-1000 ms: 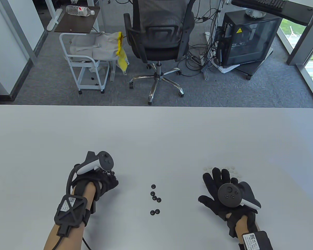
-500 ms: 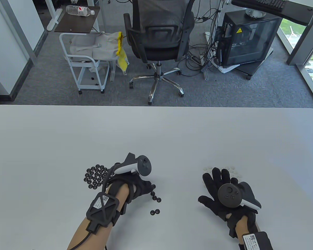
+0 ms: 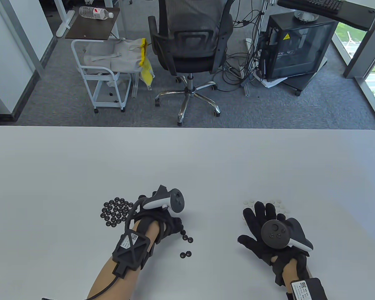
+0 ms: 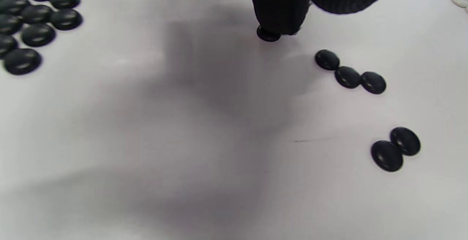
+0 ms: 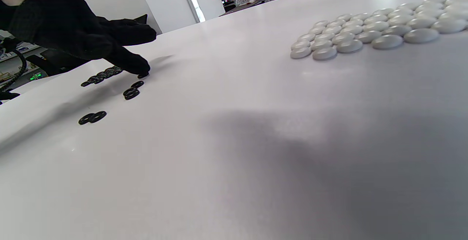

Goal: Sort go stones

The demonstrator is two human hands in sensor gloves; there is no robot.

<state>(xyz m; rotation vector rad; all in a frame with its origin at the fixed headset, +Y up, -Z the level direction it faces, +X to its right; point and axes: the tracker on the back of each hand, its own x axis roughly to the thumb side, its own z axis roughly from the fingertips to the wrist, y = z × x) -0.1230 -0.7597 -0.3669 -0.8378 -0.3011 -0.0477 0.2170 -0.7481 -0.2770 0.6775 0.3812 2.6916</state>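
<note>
- The left hand (image 3: 162, 223) presses one fingertip (image 4: 279, 17) on a small round black stone (image 4: 268, 35); other black stones lie just beside it.
- The right hand (image 3: 265, 228) lies flat, fingers straight, by flat white stones (image 5: 369, 28) on the white surface (image 3: 187, 162).
- No writing can be read.

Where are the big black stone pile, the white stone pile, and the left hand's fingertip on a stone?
Black stone pile (image 3: 115, 212), table view, centre of the cluster.
White stone pile (image 5: 380, 28), right wrist view, middle of the cluster.
Left hand fingertip (image 4: 278, 21), left wrist view, tip touching one black stone (image 4: 268, 35).
</note>
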